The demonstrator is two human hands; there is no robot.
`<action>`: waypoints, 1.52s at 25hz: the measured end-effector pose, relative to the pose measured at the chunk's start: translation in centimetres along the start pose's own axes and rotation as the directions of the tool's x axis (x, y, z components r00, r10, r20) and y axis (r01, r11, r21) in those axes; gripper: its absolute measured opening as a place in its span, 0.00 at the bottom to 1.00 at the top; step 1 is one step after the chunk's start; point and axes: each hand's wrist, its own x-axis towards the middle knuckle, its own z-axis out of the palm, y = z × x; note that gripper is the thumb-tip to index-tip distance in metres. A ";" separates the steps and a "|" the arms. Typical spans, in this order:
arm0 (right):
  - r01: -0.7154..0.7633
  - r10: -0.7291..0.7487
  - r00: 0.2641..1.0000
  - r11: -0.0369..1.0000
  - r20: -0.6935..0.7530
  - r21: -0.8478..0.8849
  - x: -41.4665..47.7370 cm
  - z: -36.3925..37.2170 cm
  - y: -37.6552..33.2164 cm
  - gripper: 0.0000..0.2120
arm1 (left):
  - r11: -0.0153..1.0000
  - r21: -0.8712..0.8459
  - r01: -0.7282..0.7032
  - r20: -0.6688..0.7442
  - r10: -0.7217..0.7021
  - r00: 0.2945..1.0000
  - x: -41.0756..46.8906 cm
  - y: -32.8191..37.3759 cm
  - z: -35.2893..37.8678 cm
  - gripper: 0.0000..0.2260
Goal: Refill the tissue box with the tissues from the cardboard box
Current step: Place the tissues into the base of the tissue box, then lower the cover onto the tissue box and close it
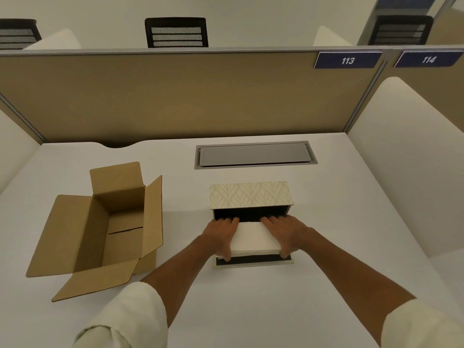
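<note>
The tissue box, cream with a leaf pattern, lies on its side on the white desk with its dark open side facing me. A white stack of tissues sits half inside that opening. My left hand grips the stack's left end and my right hand grips its right end, fingers reaching into the box. Below the stack lies the box's flap, flat on the desk with a black strip. The brown cardboard box stands open to the left, its inside showing no tissues.
A grey cable hatch is set into the desk behind the tissue box. A tan partition closes the back, white side panels flank the desk. Black chairs stand beyond the partition.
</note>
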 end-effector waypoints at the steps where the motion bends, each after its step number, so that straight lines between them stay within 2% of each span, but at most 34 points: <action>1: 0.004 -0.004 1.000 1.000 0.003 0.005 0.0 -0.1 0.0 0.53 | 1.000 0.002 0.001 -0.007 -0.001 1.000 0.0 0.0 0.1 0.48; 10: -0.023 0.025 0.999 0.998 -0.023 0.058 0.0 1.0 0.0 0.54 | 0.999 -0.044 0.006 -0.021 -0.007 1.000 -0.2 0.0 0.5 0.51; 14: -0.044 0.054 0.996 0.991 -0.078 0.130 -0.6 1.0 0.1 0.58 | 0.996 -0.070 -0.053 -0.171 0.040 0.985 -1.1 -0.6 0.4 0.55; 15: -0.046 0.063 0.990 0.990 -0.126 0.133 -1.0 0.9 0.0 0.58 | 0.995 -0.071 -0.067 -0.242 0.048 0.969 -1.5 -0.7 0.3 0.53; 17: -0.045 0.082 0.959 0.989 -0.272 0.141 -1.8 0.8 -0.4 0.52 | 0.990 -0.091 -0.107 -0.422 0.059 0.905 -2.3 -0.9 0.1 0.41; 19: 0.008 0.070 0.881 0.987 -0.467 0.162 -2.4 0.7 -0.7 0.38 | 0.979 -0.142 -0.144 -0.602 0.030 0.798 -2.9 -1.2 -0.2 0.27; 21: 0.053 0.078 0.765 0.982 -0.639 0.183 -2.9 0.7 -0.7 0.26 | 0.935 -0.335 -0.115 -0.688 -0.160 0.707 -3.1 -1.6 -0.7 0.21; 22: 0.055 0.136 0.710 0.967 -0.691 0.247 -3.0 0.6 -0.5 0.23 | 0.872 -0.482 -0.088 -0.676 -0.306 0.670 -2.9 -1.9 -1.1 0.18; 24: 0.034 0.361 0.609 0.878 -0.706 0.477 -3.2 0.1 0.1 0.18 | 0.689 -0.725 -0.023 -0.555 -0.564 0.611 -2.2 -2.7 -2.1 0.13; 25: 0.018 0.494 0.552 0.799 -0.672 0.601 -3.1 -0.4 0.5 0.16 | 0.588 -0.809 0.007 -0.469 -0.652 0.597 -1.7 -3.3 -2.6 0.12; 27: -0.013 0.719 0.480 0.579 -0.503 0.815 -2.7 -1.4 1.7 0.11 | 0.358 -0.931 0.074 -0.234 -0.739 0.632 -0.7 -4.2 -3.8 0.13; 29: -0.076 0.804 0.530 0.362 -0.270 0.929 -2.3 -2.1 2.6 0.16 | 0.140 -0.982 0.131 -0.008 -0.712 0.702 -0.1 -4.6 -4.6 0.15; 30: -0.115 0.793 0.582 0.298 -0.179 0.948 -2.0 -2.2 3.0 0.20 | 0.086 -0.985 0.151 0.051 -0.687 0.725 -0.1 -4.5 -4.8 0.15; 32: -0.128 0.740 0.664 0.255 -0.108 0.958 -1.7 -2.2 3.2 0.22 | 0.076 -0.984 0.160 0.069 -0.668 0.741 0.0 -4.4 -4.6 0.12; 33: -0.115 0.724 0.682 0.246 -0.104 0.962 -1.7 -2.2 3.1 0.21 | 0.077 -0.985 0.154 0.063 -0.672 0.738 0.0 -4.3 -4.4 0.10; 38: -0.122 0.745 0.662 0.208 -0.077 0.970 -1.7 -2.2 2.7 0.13 | 0.053 -0.990 0.128 0.054 -0.705 0.707 -0.9 -3.8 -4.2 0.07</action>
